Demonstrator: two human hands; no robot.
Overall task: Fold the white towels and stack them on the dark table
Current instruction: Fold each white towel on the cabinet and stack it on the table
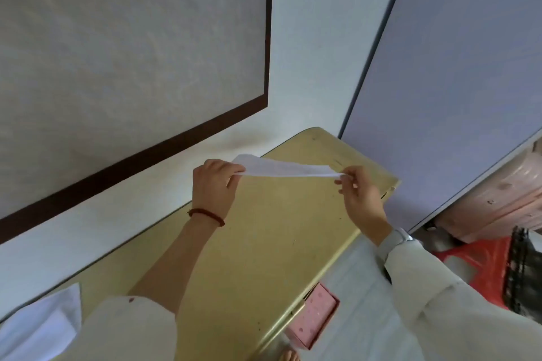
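- Two hands are in view, both raised over the far half of the table (264, 243).
- One towel (286, 169) is stretched between them, held in the air above the tabletop as a narrow, flattened strip seen almost edge-on.
- The left hand (215, 184) pinches the towel's left end between thumb and fingers; a corner of the cloth pokes out beyond the grip on the far side.
- The right hand (360, 193) pinches the right end with thumb and fingertips, its other fingers curled below.
- The towel runs left to right between the two grips, taut along its near edge, with nothing of it touching the table.
- One pile of white cloth (38, 328) lies at the near left corner of the table, well apart from the held towel; how many pieces it holds I cannot tell.
- One red bracelet (206, 215) circles the left wrist; one watch (396, 239) sits on the right wrist.
- One pink box (315, 316) lies on the floor just beside the table's near right edge.
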